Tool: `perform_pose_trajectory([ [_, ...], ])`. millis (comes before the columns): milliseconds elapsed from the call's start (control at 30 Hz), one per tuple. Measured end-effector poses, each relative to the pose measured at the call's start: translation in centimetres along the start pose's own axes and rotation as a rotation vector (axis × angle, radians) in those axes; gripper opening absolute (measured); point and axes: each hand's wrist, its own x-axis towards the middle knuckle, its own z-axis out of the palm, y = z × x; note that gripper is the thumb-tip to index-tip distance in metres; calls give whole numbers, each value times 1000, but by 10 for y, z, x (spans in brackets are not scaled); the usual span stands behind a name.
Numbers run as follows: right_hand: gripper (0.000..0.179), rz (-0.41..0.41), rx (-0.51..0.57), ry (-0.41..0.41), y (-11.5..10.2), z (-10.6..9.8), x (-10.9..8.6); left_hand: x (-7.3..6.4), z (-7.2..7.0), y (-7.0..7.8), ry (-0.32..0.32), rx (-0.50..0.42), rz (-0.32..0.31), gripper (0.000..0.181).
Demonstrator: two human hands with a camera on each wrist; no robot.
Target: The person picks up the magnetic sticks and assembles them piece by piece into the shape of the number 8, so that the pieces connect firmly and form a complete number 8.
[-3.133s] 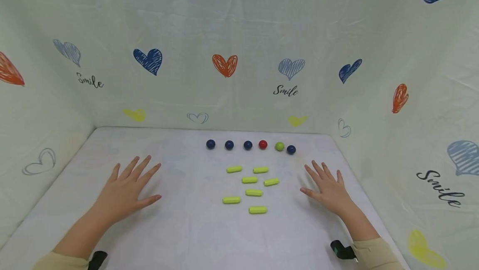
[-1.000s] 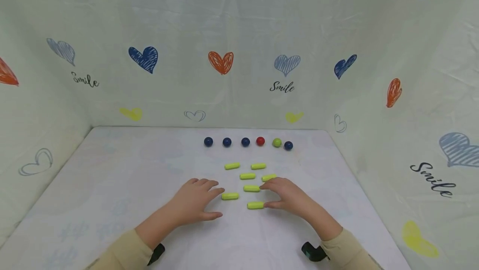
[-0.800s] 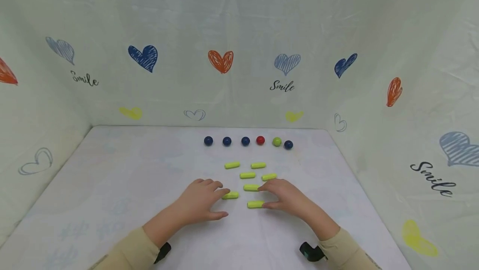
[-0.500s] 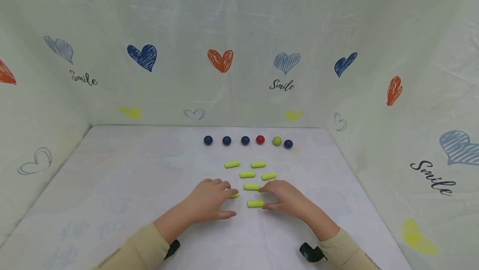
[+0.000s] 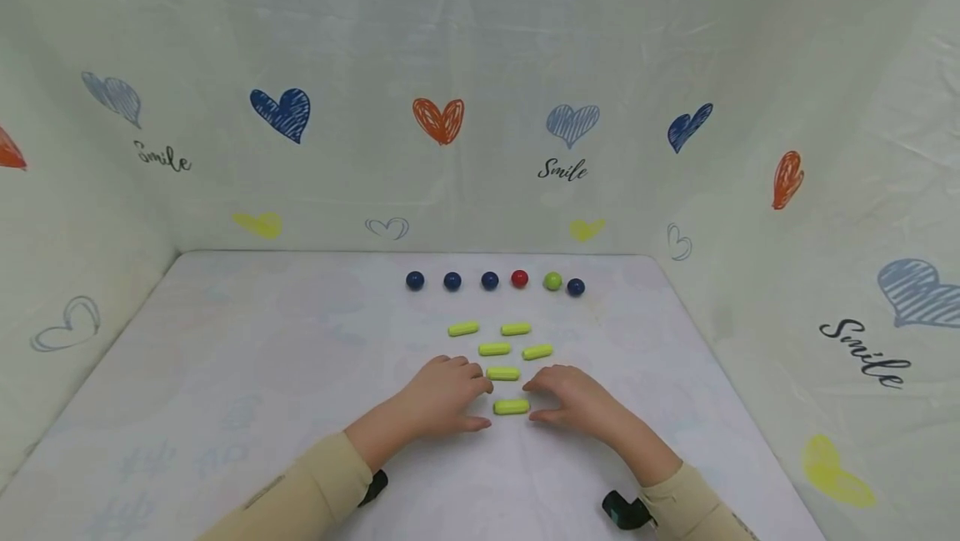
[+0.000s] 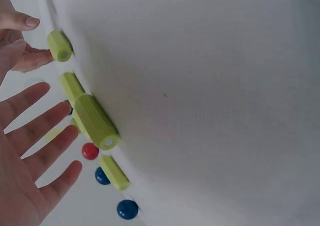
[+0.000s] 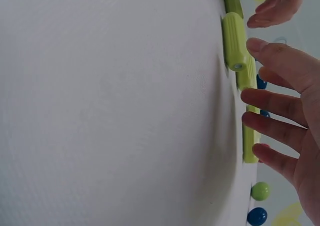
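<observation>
Several short lime-green ribbed sticks lie on the white table. My left hand [image 5: 447, 395] hovers low over the front left of the group, fingers spread and slightly bent, covering one stick in the head view. That stick [image 6: 95, 121] appears in the left wrist view, in front of the fingertips and apart from them. Opposite it is my right hand [image 5: 572, 401], its thumb and fingers parted at the right end of the front stick [image 5: 512, 407]. Between the two hands' fingertips lies another stick [image 5: 503, 373]. Neither hand grips anything.
Farther back lie more green sticks, among them one at the back left [image 5: 463, 328]. Along the far edge runs a row of small balls: several dark blue, one red [image 5: 520, 278] and one green [image 5: 552, 281]. A heart-printed cloth [image 5: 495, 207] hangs behind the table.
From wide apart, both hands have come in to the sticks. Over the last second my left hand has slid right, covering the front left stick; my right hand has barely moved.
</observation>
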Motion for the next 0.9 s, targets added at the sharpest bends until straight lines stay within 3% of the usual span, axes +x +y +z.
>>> perform_pose_trajectory([
  [267, 33, 12, 16, 2, 6, 4, -5, 16, 4, 3, -41, -45, -7, 42],
  [633, 32, 18, 40, 17, 11, 4, -12, 35, 14, 9, -63, 60, 47, 30],
  [900, 32, 9, 44, 27, 11, 6, -12, 41, 16, 14, -75, 101, 48, 28],
])
